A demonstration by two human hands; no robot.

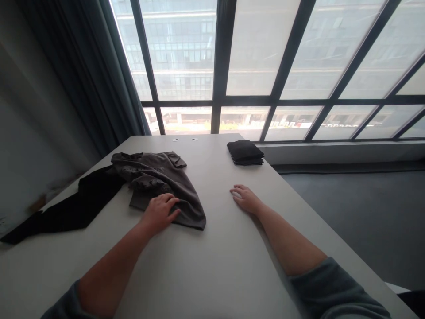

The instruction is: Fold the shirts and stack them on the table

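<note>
A crumpled dark grey T-shirt with a dark print lies left of the middle of the white table. My left hand rests over its near edge, fingers spread, palm down; the fingers are not closed on the cloth. My right hand lies on the bare tabletop to the right, fingers stretched out and apart, holding nothing. Beyond it, near the right edge, sits a neatly folded black cloth stack. Another black garment stretches partly under the T-shirt toward the left edge.
Tall windows with dark frames rise behind the table. A dark curtain hangs at the left. Two small white-rimmed fittings sit near the table's far edge. Grey floor lies beyond the right edge.
</note>
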